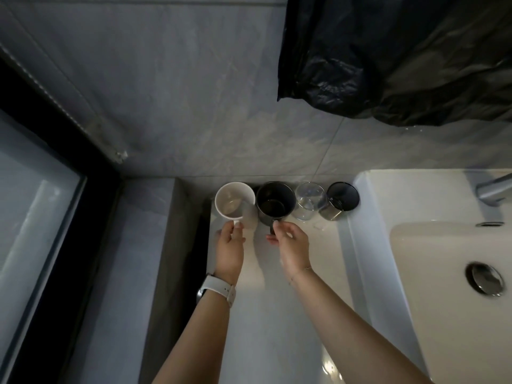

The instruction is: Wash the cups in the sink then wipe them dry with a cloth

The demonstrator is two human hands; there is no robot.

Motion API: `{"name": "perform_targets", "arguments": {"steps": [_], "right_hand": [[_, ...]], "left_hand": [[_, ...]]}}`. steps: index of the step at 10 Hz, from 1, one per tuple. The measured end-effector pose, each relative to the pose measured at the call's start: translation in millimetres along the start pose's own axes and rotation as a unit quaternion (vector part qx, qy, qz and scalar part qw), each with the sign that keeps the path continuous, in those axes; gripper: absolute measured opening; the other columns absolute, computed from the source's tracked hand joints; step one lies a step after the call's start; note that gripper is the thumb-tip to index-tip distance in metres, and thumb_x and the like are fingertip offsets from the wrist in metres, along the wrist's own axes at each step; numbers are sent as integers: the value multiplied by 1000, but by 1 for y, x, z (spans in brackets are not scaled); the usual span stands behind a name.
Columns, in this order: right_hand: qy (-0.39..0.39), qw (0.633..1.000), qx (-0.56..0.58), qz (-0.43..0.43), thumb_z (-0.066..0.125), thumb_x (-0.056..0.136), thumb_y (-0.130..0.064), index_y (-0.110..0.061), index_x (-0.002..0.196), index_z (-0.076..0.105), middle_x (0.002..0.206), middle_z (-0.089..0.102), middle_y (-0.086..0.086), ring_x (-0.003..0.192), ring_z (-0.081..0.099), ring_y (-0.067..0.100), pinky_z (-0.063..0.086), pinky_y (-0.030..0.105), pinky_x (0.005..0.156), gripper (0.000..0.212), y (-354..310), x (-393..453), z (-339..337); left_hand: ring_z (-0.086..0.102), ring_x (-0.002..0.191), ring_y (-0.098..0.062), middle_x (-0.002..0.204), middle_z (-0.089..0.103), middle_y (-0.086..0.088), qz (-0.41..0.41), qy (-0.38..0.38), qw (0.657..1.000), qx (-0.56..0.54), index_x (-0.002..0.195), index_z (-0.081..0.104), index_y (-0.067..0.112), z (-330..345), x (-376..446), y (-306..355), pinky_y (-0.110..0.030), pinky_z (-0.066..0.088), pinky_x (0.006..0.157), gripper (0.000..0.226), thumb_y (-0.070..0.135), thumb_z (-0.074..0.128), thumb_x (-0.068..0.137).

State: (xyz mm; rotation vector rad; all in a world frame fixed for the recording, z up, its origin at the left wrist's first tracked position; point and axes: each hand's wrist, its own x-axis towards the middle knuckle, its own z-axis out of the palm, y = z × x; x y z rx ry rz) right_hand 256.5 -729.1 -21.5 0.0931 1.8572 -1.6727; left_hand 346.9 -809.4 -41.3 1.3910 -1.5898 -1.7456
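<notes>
two mugs [235,200] [275,199], two glasses [309,200] [341,200], one sink [432,273].

Glossy white sink [368,189], clear glass tumbler [309,200], crinkled black plastic [401,59]

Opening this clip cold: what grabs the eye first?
Two arms reach in from below to a row of four cups on the counter left of the sink. The left hand pinches the white mug's handle, and the right hand pinches the black mug's. A black plastic bag hangs top right.
</notes>
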Motion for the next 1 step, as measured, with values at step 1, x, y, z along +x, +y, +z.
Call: {"name": "perform_targets", "arguments": {"steps": [1], "right_hand": [[2, 1000, -20, -5, 61, 92, -12, -9, 105, 60, 104, 63, 9, 82, 64, 22, 54, 23, 65, 14, -11, -12, -19]], "left_hand": [[58, 101, -24, 124, 49, -9, -36, 68, 996, 34, 110, 61, 18, -9, -10, 4, -43, 48, 100, 25, 37, 58, 93]]}}
